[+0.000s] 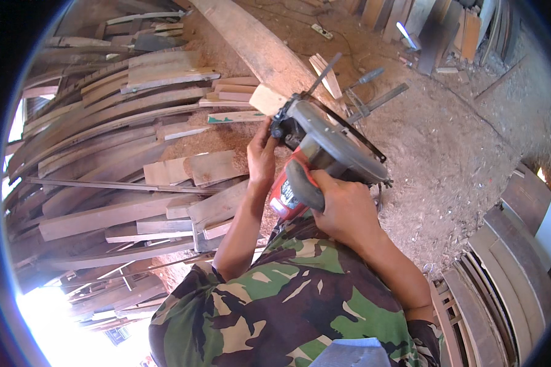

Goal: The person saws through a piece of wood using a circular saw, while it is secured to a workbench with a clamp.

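A red and grey circular saw (pixel 327 137) is tilted in front of my body, its rounded guard turned to the right. My right hand (pixel 346 208) is closed around the saw's dark rear handle. At the saw's front left, my left hand (pixel 262 156) grips near the black base fittings, its fingertips partly hidden. A pale piece of wood (pixel 267 99) lies against the front of the saw, just beyond my left fingers. Farther off, a long plank (pixel 251 40) slopes up to the left. A metal clamp (pixel 362 109) shows behind the saw. The blade is mostly hidden.
Stacked boards (pixel 116 134) fill the left side. More planks lean at the far right (pixel 438 30), and large curved-looking panels (pixel 493 275) stand at the lower right. Sawdust covers the dirt floor (pixel 441 159). A power strip (pixel 322 31) with a cord lies beyond the plank.
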Action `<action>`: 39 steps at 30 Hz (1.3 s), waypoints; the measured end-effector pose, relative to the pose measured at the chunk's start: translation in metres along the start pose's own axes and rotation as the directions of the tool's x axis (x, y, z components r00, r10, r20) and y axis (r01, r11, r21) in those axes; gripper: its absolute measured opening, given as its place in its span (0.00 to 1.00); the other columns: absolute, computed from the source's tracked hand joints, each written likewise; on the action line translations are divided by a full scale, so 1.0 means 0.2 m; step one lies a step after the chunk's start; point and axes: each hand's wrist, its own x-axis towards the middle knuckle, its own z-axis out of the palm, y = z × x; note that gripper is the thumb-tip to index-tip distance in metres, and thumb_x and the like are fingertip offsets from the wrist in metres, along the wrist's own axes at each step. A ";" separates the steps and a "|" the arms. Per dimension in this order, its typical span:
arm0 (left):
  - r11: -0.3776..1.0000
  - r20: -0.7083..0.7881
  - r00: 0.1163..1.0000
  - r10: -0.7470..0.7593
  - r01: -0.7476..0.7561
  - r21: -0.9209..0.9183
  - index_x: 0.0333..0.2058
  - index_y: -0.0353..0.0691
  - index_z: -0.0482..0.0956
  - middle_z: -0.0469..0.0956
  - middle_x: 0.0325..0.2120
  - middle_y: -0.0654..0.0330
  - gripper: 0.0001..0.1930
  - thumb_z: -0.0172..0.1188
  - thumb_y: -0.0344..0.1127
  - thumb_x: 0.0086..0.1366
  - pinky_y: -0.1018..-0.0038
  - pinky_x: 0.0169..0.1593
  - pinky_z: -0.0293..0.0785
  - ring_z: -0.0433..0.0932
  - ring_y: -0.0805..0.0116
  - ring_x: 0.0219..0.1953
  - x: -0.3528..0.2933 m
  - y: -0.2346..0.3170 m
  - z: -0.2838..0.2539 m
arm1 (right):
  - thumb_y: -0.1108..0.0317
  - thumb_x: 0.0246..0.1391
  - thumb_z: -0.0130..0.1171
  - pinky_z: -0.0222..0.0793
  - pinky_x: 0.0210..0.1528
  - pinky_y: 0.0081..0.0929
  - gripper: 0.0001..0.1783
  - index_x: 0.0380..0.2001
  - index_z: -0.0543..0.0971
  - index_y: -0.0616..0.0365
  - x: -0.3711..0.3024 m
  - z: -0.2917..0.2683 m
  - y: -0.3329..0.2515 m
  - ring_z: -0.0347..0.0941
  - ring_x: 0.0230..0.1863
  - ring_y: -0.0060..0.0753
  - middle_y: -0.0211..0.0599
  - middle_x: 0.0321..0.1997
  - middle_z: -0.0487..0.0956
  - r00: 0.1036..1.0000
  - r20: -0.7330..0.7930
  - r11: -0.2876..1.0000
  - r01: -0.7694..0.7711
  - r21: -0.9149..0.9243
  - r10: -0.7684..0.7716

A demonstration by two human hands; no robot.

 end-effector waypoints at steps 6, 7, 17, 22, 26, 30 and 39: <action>1.000 0.135 0.991 -0.018 0.020 -0.013 0.73 0.31 0.71 0.84 0.46 0.64 0.28 0.61 0.32 0.78 0.76 0.49 0.77 0.78 0.78 0.42 0.33 -0.07 0.16 | 0.71 0.47 0.72 0.81 0.39 0.55 0.26 0.51 0.77 0.56 0.18 -0.04 0.07 0.86 0.37 0.61 0.51 0.37 0.87 0.983 -0.152 0.993 -0.097 0.072 0.107; 0.998 0.170 0.984 -0.042 0.050 -0.042 0.73 0.31 0.71 0.84 0.45 0.64 0.28 0.61 0.32 0.79 0.75 0.49 0.77 0.78 0.78 0.42 0.39 -0.08 0.18 | 0.71 0.47 0.72 0.81 0.39 0.54 0.25 0.50 0.77 0.56 0.23 -0.05 0.09 0.86 0.37 0.62 0.51 0.37 0.87 0.979 -0.155 0.989 -0.124 0.082 0.135; 0.981 0.245 0.950 -0.193 0.182 0.066 0.74 0.32 0.69 0.83 0.44 0.64 0.28 0.59 0.30 0.79 0.76 0.50 0.76 0.77 0.76 0.43 0.68 -0.18 0.21 | 0.73 0.47 0.71 0.81 0.38 0.53 0.24 0.49 0.78 0.56 0.55 -0.07 0.14 0.86 0.36 0.60 0.49 0.36 0.87 0.938 -0.156 0.943 -0.282 0.174 0.309; 0.969 0.263 0.933 -0.245 0.245 0.035 0.75 0.29 0.67 0.84 0.53 0.61 0.29 0.58 0.29 0.79 0.74 0.60 0.74 0.79 0.74 0.52 0.78 -0.16 0.19 | 0.72 0.47 0.71 0.82 0.37 0.51 0.23 0.49 0.78 0.56 0.64 -0.08 0.17 0.86 0.35 0.58 0.48 0.35 0.87 0.940 -0.127 0.935 -0.285 0.212 0.316; 0.979 0.321 0.928 -0.190 0.154 0.135 0.76 0.27 0.64 0.78 0.67 0.54 0.30 0.57 0.29 0.80 0.73 0.71 0.68 0.76 0.68 0.67 0.86 -0.18 0.14 | 0.72 0.43 0.72 0.81 0.36 0.50 0.26 0.50 0.78 0.56 0.69 -0.07 0.18 0.86 0.35 0.58 0.48 0.37 0.87 0.943 -0.079 0.929 -0.299 0.218 0.322; 0.946 0.356 0.883 -0.307 0.325 0.009 0.76 0.26 0.63 0.76 0.69 0.53 0.29 0.55 0.28 0.81 0.73 0.72 0.69 0.76 0.68 0.67 0.92 -0.23 0.09 | 0.74 0.43 0.69 0.80 0.35 0.52 0.25 0.48 0.77 0.56 0.73 -0.04 0.17 0.86 0.34 0.58 0.47 0.35 0.86 0.944 -0.021 0.915 -0.313 0.255 0.328; 0.960 0.371 0.887 -0.275 0.276 0.052 0.75 0.29 0.67 0.80 0.65 0.57 0.28 0.57 0.34 0.82 0.72 0.68 0.72 0.78 0.73 0.63 0.94 -0.16 0.11 | 0.75 0.47 0.64 0.78 0.31 0.56 0.15 0.40 0.74 0.58 0.74 -0.04 0.17 0.84 0.30 0.61 0.46 0.30 0.85 0.942 -0.044 0.909 -0.306 0.284 0.331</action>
